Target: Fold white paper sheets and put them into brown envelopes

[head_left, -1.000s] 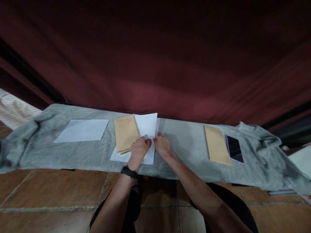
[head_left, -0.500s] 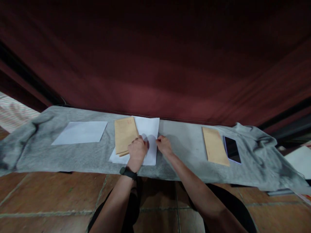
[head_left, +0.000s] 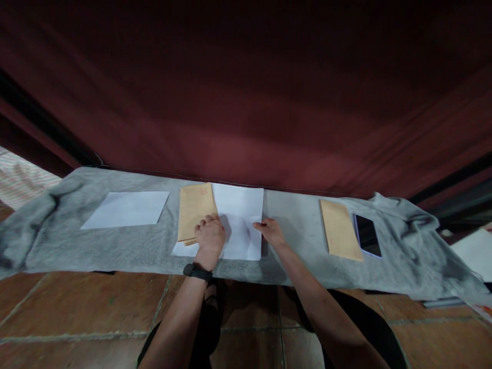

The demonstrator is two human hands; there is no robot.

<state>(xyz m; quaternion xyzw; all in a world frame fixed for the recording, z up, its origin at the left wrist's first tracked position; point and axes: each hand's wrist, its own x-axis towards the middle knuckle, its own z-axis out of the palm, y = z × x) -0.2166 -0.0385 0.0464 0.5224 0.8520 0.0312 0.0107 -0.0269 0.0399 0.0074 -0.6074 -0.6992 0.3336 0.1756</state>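
Note:
A white sheet of paper (head_left: 242,205) lies on the grey cloth in front of me, partly under a small stack of brown envelopes (head_left: 194,205). My left hand (head_left: 210,236), with a dark watch on its wrist, presses down where the envelopes' right edge meets the paper, its fingers lying over them. With thumb and fingers, my right hand (head_left: 270,231) pinches the sheet's right edge. Another bit of white paper shows below the envelopes at the lower left.
Flat on the left of the grey cloth (head_left: 115,251) is another white sheet (head_left: 126,209). To the right lie a brown envelope (head_left: 340,230) and a phone (head_left: 368,236). A dark red curtain-like surface (head_left: 246,102) rises behind the bench. Tiled floor (head_left: 77,302) is below.
My right hand has moved right, drawing the sheet's edge with it, so more white paper shows beside the envelopes. My left hand has shifted slightly left.

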